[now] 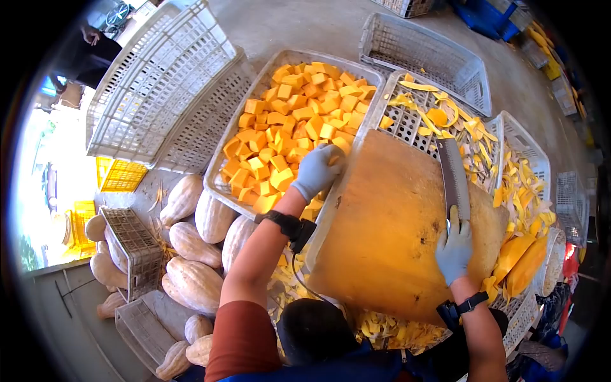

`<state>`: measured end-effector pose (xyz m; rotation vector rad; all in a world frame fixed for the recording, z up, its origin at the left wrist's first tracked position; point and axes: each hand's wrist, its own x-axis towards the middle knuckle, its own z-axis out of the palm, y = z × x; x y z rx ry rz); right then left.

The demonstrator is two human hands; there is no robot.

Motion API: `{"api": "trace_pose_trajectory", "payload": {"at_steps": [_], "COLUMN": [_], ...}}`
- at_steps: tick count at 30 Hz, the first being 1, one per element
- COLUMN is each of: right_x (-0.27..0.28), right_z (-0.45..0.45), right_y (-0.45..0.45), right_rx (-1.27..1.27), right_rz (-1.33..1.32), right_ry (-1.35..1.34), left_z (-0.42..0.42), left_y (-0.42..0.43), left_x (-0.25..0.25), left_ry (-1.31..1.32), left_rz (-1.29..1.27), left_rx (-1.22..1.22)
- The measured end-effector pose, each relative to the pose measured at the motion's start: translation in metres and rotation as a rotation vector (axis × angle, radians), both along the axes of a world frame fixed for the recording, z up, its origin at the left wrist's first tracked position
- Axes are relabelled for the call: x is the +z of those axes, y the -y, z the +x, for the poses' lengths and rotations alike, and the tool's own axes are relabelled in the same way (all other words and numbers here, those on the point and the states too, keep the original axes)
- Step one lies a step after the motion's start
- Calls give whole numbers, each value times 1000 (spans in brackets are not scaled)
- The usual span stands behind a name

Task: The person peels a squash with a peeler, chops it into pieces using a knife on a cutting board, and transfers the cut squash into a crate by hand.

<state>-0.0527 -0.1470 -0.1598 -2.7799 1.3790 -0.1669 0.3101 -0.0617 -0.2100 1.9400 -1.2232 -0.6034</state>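
Observation:
My left hand (319, 169), in a grey-blue glove, is at the right side of a crate (219, 149) full of orange pumpkin cubes (293, 121). Its fingers are curled on a pumpkin chunk (342, 145) beside the crate's rim; the fingertips are partly hidden. My right hand (454, 251), gloved alike, grips the handle of a large knife (453, 178). The blade points away from me, lying along the right part of a worn, orange-stained cutting board (388, 223). No pumpkin lies on the board.
Peelings (477, 146) fill crates beyond and right of the board, with long orange pumpkin pieces (522, 258) at right. Whole pale pumpkins (194, 280) lie on the left floor. Stacked crates (168, 83) stand at upper left, near another person (89, 54).

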Motion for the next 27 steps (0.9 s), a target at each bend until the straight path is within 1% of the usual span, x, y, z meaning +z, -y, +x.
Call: {"api": "trace_pose_trajectory", "payload": {"at_steps": [3,5,6,7,8,9,10,13,14,17,19,20,22,25,26,27], "right_x": [4,1,-1,-1,1,2,2,3,4,5,6,8,9,8,7,6], "right_z": [1,1,0,0,1,1,1,1,1,2,2,3,4,1,1,0], "right_y": [0,0,0,0,-1,0,-1,1,0,0,-1,-1,-1,0,0,-1], "right_rx": [-23,-11,-9,-12,-14,-14,-7,3,-1,3,7,6,-1,-7,-1,1], "right_rz": [33,-14,-34,-24,-13,-3,-9,-17,-2,-7,-3,9,29,48,52,55], "right_ry": [-38,-5,6,7,6,6,0,-8,-13,-13,-8,-3,-6,-18,-3,14], "left_z": [33,61,83,100,127,144,146,169,194,200,194,205,198,159,146,143], "left_y": [-6,-11,-12,-13,-14,-15,-12,6,9,36,35,33,26,25,27,20], "left_x": [-35,-36,-39,-38,-52,-55,-41,-37,-56,-56,-38,-48,-43,-43,-46,-45], "left_ry": [-7,365,394,411,445,418,265,175,184,-263,-293,-258,-23,646,405,404], "left_rz": [-198,-222,-167,-178,-255,-196,-74,89,3,-506,-443,-385,-132,486,545,554], "left_rx": [116,161,232,369,464,572,727,926,707,641,577,519,452,426,290,287]}}
